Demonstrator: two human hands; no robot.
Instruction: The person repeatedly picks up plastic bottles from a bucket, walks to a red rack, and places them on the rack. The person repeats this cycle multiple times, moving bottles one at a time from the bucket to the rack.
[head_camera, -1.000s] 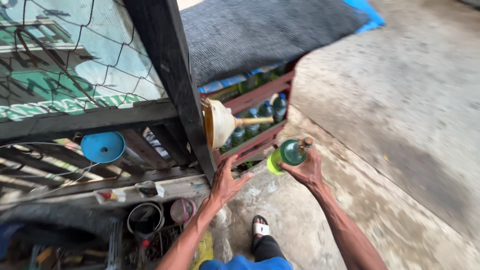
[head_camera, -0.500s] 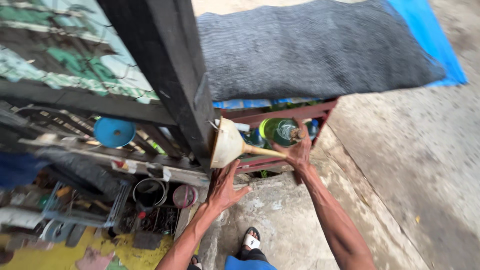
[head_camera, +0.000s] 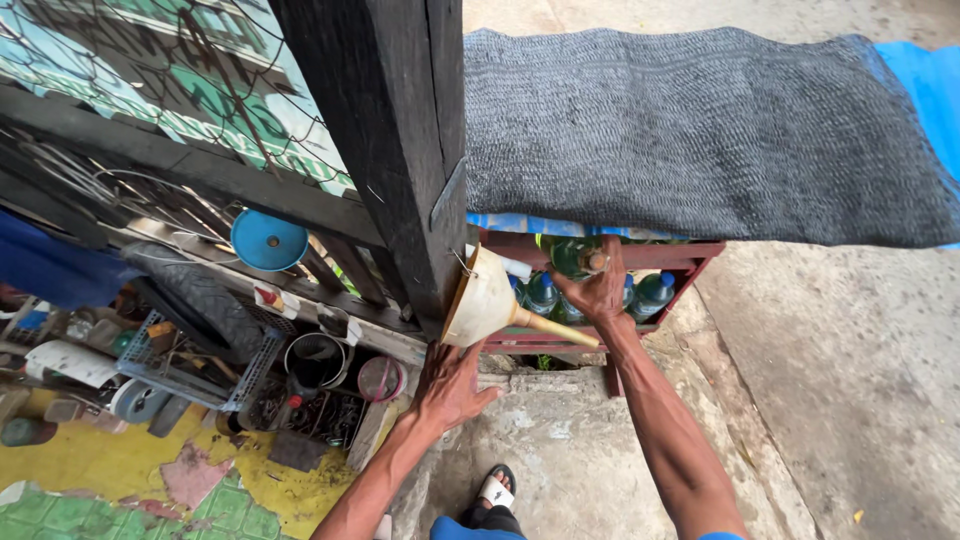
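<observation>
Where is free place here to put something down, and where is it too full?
Free: concrete floor right of the red rack, and the patch between left hand and right arm. Crowded: rack full of bottles; shelf clutter at left.

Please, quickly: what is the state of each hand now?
Left hand: open, fingers spread, below the cream funnel, holding nothing.
Right hand: closed on a green bottle.

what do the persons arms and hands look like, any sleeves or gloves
Both arms are bare from hand to past the elbow: no gloves, no watch, rings or bands that show. The left hand and right hand are lean, with sinewy forearms. A strip of blue cloth shows at the bottom edge by the right arm, perhaps a short sleeve.
</observation>
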